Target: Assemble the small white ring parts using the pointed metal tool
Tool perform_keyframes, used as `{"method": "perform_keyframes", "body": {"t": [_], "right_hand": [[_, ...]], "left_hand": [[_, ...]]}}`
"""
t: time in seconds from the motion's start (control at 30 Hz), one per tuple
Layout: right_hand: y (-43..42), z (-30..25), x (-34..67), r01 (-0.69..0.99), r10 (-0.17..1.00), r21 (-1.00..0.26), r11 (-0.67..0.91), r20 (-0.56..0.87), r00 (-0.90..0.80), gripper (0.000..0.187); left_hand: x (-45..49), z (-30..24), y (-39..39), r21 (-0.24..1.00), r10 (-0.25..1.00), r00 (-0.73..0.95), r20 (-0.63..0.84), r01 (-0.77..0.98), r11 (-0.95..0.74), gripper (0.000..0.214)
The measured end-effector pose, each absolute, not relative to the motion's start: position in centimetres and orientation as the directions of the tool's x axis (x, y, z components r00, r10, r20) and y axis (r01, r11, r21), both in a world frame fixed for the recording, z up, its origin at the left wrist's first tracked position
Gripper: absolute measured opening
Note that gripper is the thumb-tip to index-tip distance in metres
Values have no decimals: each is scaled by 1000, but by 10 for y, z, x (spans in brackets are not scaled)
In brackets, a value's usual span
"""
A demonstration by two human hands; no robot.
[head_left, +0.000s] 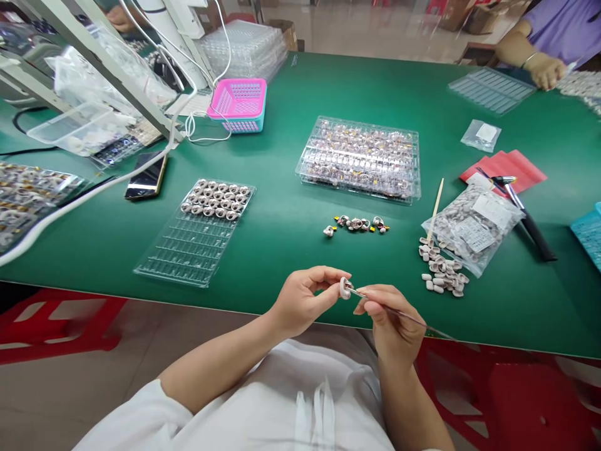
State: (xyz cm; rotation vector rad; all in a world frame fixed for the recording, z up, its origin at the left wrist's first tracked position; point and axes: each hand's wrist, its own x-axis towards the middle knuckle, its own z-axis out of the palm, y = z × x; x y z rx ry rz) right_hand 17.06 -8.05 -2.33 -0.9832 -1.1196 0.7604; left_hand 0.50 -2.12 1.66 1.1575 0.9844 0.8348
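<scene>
My left hand (305,299) pinches a small white oval part (345,288) between thumb and fingers at the near edge of the green table (291,238). My right hand (387,319) grips a thin metal tool (408,317) whose tip touches the part. A short row of small parts (357,224) lies on the table just beyond my hands. Loose white parts (441,270) spill beside a clear bag (474,227) to the right. A clear tray (197,235) to the left holds several finished pieces in its far rows.
A stacked clear tray (360,158) full of parts sits in the middle. A phone (146,176), a pink basket (239,103), a wooden stick (434,209), red sheets (504,168) and a dark tool (528,219) lie around. Another person's hand (544,69) works far right.
</scene>
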Motion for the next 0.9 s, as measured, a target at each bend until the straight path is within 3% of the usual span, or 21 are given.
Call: {"method": "perform_keyframes", "body": {"t": [0.2, 0.37, 0.7, 0.9], "right_hand": [[-73, -23, 167, -194, 908, -935, 297, 214, 362, 9], [-71, -24, 165, -253, 918, -930, 265, 164, 360, 7], [-72, -28, 171, -326, 958, -929, 177, 86, 274, 5], [-71, -24, 177, -243, 937, -932, 268, 193, 291, 11]], "left_hand": [[6, 17, -21, 992, 929, 371, 11, 113, -57, 21], [4, 16, -20, 972, 917, 389, 89, 168, -165, 22], [3, 19, -19, 964, 909, 412, 60, 213, -160, 21], [4, 16, -18, 973, 906, 422, -1, 211, -97, 18]]}}
